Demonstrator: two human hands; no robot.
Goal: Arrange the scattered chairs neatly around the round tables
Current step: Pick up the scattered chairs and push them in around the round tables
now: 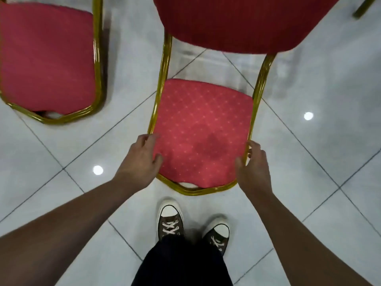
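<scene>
Left hand (142, 156) grips chair (203, 129) seat edge at 9 o'clock; right hand (254, 162) grips gold frame at 3 o'clock.

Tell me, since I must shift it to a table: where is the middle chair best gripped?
By the gold side rails of its seat, near the front corners, coming from the front with one hand per side. The backrest faces away, and the rails run bare beside the cushion. The left hand and right hand are already there, fingers curled at the rails.
</scene>
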